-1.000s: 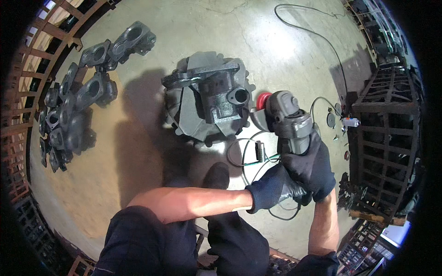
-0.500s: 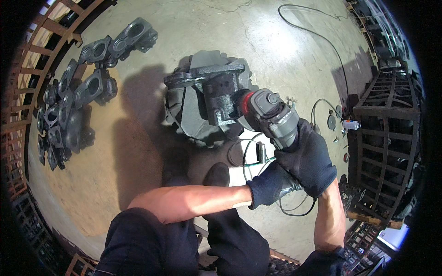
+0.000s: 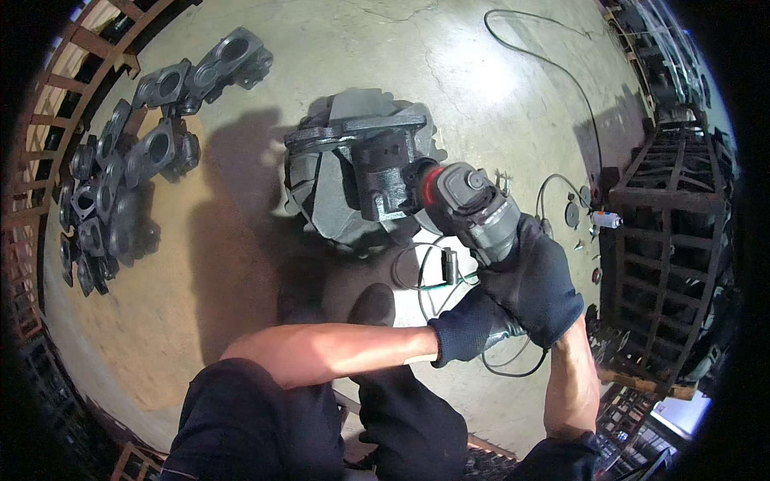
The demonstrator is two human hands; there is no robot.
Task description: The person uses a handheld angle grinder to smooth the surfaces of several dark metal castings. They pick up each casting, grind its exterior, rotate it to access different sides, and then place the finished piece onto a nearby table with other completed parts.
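Both my hands wear dark gloves and grip a grey angle grinder (image 3: 489,210) with a red ring near its head. My right hand (image 3: 536,280) wraps round the body just behind the head. Lower down, my left hand (image 3: 475,325) is closed on the rear part, its fingers partly hidden. The grinder's head meets the right side of a dark cast-metal part (image 3: 387,172), at a round opening there; whether the disc touches the metal I cannot tell. That casting rests on a larger grey, rough-edged support (image 3: 345,200) on the floor.
Several similar dark castings (image 3: 164,152) lie at the left, some on a brown sheet (image 3: 152,329). A black cable (image 3: 589,96) runs across the floor at the right. Loose discs (image 3: 572,213) and a white can (image 3: 607,219) lie beside a metal rack (image 3: 666,248). My shoe (image 3: 373,305) is near the support.
The grinder and both hands have shifted very slightly, with the grinder's head still against the same side of the casting. The whole view has drifted a little; both hands keep their hold.
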